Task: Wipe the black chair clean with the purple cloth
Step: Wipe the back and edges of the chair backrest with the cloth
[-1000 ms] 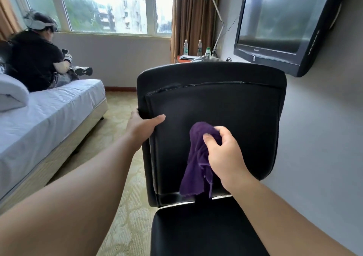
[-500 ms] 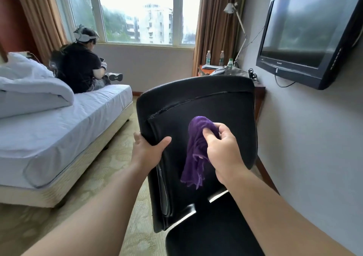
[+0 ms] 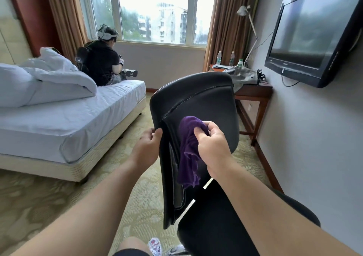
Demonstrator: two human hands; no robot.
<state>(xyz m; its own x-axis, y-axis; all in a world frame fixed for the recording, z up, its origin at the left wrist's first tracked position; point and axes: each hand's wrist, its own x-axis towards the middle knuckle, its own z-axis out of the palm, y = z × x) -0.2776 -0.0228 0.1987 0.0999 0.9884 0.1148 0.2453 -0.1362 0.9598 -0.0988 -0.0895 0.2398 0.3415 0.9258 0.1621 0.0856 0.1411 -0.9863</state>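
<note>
The black chair [image 3: 204, 98] stands in front of me, its backrest turned so that its left edge faces me and its seat reaches toward the bottom right. My left hand [image 3: 147, 147] grips the backrest's left edge, thumb in front. My right hand [image 3: 212, 147] holds the purple cloth [image 3: 189, 149] bunched against the front of the backrest. The cloth's loose end hangs down toward the seat.
A white bed [image 3: 68, 122] with a folded duvet fills the left. A person [image 3: 104, 63] sits at its far end by the window. A wooden desk [image 3: 253, 90] with bottles and a lamp stands behind the chair. A television [image 3: 314, 33] hangs on the right wall. Patterned carpet covers the floor.
The chair has swivelled so the backrest's left edge now faces me. Both hands stayed on it, and the cloth shifted slightly on the backrest. My view has panned left and back.
</note>
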